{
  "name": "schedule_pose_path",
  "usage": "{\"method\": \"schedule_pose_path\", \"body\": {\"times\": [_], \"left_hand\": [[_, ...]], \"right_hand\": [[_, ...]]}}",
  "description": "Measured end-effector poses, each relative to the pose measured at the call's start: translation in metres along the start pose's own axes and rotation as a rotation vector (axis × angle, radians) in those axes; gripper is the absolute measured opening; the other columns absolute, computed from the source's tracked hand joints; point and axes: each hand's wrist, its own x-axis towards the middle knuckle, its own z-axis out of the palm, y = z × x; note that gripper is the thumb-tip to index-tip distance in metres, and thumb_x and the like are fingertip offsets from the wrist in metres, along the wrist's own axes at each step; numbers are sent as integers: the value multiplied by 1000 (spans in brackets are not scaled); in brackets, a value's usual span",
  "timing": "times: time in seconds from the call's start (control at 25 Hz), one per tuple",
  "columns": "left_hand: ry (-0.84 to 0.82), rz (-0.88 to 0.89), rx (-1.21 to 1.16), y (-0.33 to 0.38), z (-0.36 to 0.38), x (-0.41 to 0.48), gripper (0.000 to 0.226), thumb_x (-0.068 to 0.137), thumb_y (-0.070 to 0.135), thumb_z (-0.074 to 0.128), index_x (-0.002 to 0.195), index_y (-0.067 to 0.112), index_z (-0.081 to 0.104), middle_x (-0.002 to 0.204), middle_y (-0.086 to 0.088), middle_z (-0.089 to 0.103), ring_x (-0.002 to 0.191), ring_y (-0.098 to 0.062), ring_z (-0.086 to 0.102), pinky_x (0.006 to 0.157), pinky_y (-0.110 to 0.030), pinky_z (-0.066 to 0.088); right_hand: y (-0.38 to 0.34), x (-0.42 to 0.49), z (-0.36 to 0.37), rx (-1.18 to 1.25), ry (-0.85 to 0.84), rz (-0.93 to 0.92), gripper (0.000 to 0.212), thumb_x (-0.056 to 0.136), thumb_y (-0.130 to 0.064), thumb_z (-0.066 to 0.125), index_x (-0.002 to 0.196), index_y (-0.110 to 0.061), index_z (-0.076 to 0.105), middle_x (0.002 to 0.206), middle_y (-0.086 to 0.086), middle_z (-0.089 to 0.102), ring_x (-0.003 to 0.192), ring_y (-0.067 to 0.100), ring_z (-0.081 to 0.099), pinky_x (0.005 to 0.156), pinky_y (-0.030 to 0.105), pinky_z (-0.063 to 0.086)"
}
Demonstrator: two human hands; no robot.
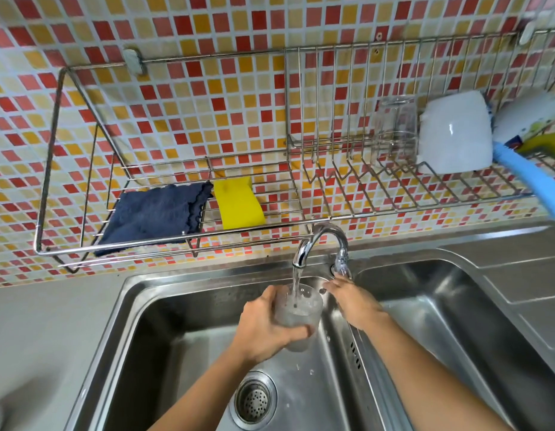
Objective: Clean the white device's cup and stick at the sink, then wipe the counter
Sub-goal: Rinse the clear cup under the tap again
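Left hand wrapped around a translucent cup, fingers curled shut on its wall, cup upright over the left basin of the steel sink and right under the water falling from the faucet. Right hand just right of the cup, reaching far toward the faucet handle, fingertips at the handle; grip around it impossible to tell. On the wall rack beyond: dark blue cloth, with a yellow sponge just to its right.
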Motion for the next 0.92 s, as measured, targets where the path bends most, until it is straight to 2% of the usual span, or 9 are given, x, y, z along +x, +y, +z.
{"method": "schedule_pose_path", "body": {"times": [0.08,0.16,0.24,0.32,0.44,0.56,0.68,0.8,0.92], "left_hand": [[14,-4,-20,-2,-3,0,75,41,53,78,107,26,58,94,13,70,83,0,66,74,-18,54],[16,-6,-41,-3,-4,-1,72,41,51,79,106,26,58,93,13,71,82,1,66,74,-19,54],[18,-7,-59,-3,-3,-1,72,42,50,80,107,27,58,94,13,71,84,0,67,77,-21,55],[21,-5,-68,-3,-3,-2,71,43,49,81,106,28,58,93,13,70,84,-3,66,76,-21,54],[-1,16,-94,2,-3,-3,64,48,40,86,105,27,59,92,12,71,80,0,66,69,-12,50],[-30,31,-117,3,-5,-7,63,47,41,84,103,26,59,93,11,71,79,-1,66,69,-13,51],[-49,12,-47,-7,-7,-12,68,42,49,79,103,29,57,97,8,66,87,-8,63,76,-20,52],[-86,11,167,-24,-9,-18,81,37,59,70,111,29,55,100,7,58,97,-13,50,80,-17,39],[-150,-23,423,-34,-13,-24,96,39,60,70,128,31,47,112,-1,50,107,-21,45,89,-25,44]], "right_hand": [[-6,5,0,-60,-33,3,53,84,10,46,132,-11,40,134,9,43,123,25,46,99,33,43],[-13,9,-5,-36,-25,21,31,91,-4,46,122,-8,44,121,10,50,106,24,57,84,29,47],[-11,10,-13,187,78,164,15,96,-11,40,103,-17,51,102,5,57,89,23,60,70,27,46],[-4,7,-15,429,196,326,24,96,-7,35,89,-24,51,88,6,61,81,27,61,69,32,49],[-1,4,-17,631,358,451,32,97,-10,41,128,-13,50,107,19,66,98,34,63,88,37,47],[-9,-3,-10,736,398,529,48,95,-17,48,138,-1,35,135,21,49,121,35,49,101,38,37],[-25,-39,23,539,287,485,60,96,-28,41,143,5,22,151,22,22,139,35,23,114,39,19],[-35,-86,62,259,73,423,63,97,-39,21,146,0,12,156,13,4,144,28,6,115,39,7],[-36,-100,73,175,108,395,69,95,-38,-3,139,6,28,148,20,27,135,34,33,107,44,30]]}}
